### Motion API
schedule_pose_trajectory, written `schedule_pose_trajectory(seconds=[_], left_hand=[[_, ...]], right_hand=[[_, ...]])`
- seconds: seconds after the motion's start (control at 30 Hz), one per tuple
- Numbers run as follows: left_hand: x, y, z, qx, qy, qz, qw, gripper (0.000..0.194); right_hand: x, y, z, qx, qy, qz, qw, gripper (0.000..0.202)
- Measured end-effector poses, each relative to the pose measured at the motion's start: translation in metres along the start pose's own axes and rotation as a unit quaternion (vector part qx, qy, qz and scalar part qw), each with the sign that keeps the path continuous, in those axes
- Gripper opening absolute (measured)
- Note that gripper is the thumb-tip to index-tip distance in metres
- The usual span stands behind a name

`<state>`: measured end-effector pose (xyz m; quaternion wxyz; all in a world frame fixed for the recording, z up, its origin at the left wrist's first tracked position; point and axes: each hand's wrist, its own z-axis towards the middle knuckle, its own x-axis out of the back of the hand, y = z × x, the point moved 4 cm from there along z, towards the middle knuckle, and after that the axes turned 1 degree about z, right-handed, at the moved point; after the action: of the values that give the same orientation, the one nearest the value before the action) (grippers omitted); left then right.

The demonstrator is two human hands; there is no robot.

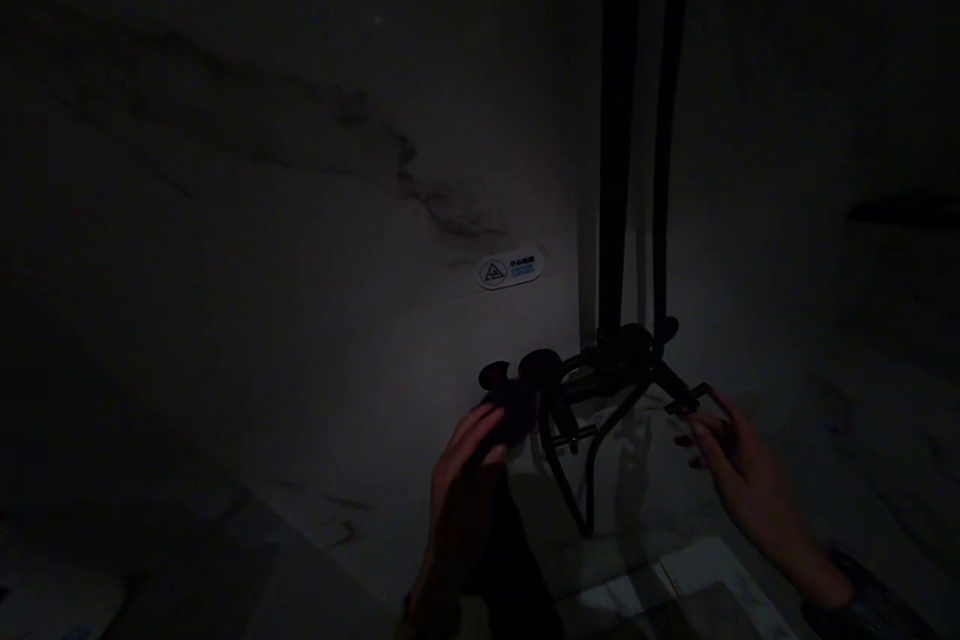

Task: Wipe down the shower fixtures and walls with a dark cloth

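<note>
The room is very dark. Against the marbled wall stands a black shower fixture (611,370) with round knobs and a looping hose (589,520). My left hand (469,465), at its left end, has its fingers wrapped round a dark purple, rounded item (514,412); its exact shape is lost in shadow. On the right, my right hand (739,470) pinches a thin black handle (690,402) at the fixture's right end, between thumb and fingers.
Two black vertical pipes, a thick one (621,130) and a thinner one (666,130), rise from the fixture. An oval warning sticker (510,268) is on the wall. A dark shelf-like shape (904,211) is at the right. Pale light patches (701,565) lie below.
</note>
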<state>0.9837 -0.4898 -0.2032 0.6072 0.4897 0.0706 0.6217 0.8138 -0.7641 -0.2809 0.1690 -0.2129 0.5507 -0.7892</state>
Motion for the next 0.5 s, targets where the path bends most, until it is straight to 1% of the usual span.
schedule_pose_trajectory(seconds=[0.03, 0.07, 0.1, 0.13, 0.2, 0.27, 0.33, 0.4, 0.43, 0.5], left_hand=[[-0.002, 0.006, 0.013, -0.021, -0.009, 0.001, 1.000, 0.034], [-0.008, 0.007, 0.021, -0.034, -0.021, 0.005, 0.999, 0.035], [-0.016, 0.004, 0.024, -0.044, -0.034, 0.020, 0.998, 0.037], [-0.027, -0.003, 0.021, -0.049, -0.047, 0.043, 0.997, 0.038], [-0.051, -0.024, 0.001, -0.042, -0.079, 0.101, 0.991, 0.037], [-0.078, -0.044, -0.032, -0.050, -0.141, 0.159, 0.976, 0.037], [-0.099, -0.053, -0.062, -0.085, -0.210, 0.190, 0.955, 0.039], [-0.112, -0.048, -0.081, -0.132, -0.265, 0.204, 0.933, 0.038], [-0.116, -0.040, -0.086, -0.154, -0.290, 0.208, 0.922, 0.036], [-0.120, -0.016, -0.088, -0.199, -0.330, 0.210, 0.899, 0.029]], right_hand=[[-0.003, 0.000, -0.003, -0.001, 0.007, 0.009, 1.000, 0.083], [-0.005, -0.001, -0.005, -0.001, 0.010, 0.014, 1.000, 0.082], [-0.007, -0.003, -0.005, -0.003, 0.011, 0.012, 1.000, 0.081], [-0.007, -0.005, -0.004, -0.007, 0.008, 0.001, 1.000, 0.079], [-0.007, -0.012, 0.003, -0.016, -0.012, -0.030, 0.999, 0.070], [-0.006, -0.018, 0.011, -0.018, -0.036, -0.072, 0.997, 0.061], [-0.003, -0.025, 0.018, -0.004, -0.048, -0.111, 0.993, 0.057], [-0.003, -0.029, 0.022, 0.018, -0.059, -0.147, 0.987, 0.056], [-0.003, -0.031, 0.023, 0.029, -0.066, -0.161, 0.984, 0.055], [-0.005, -0.033, 0.023, 0.042, -0.079, -0.178, 0.980, 0.056]])
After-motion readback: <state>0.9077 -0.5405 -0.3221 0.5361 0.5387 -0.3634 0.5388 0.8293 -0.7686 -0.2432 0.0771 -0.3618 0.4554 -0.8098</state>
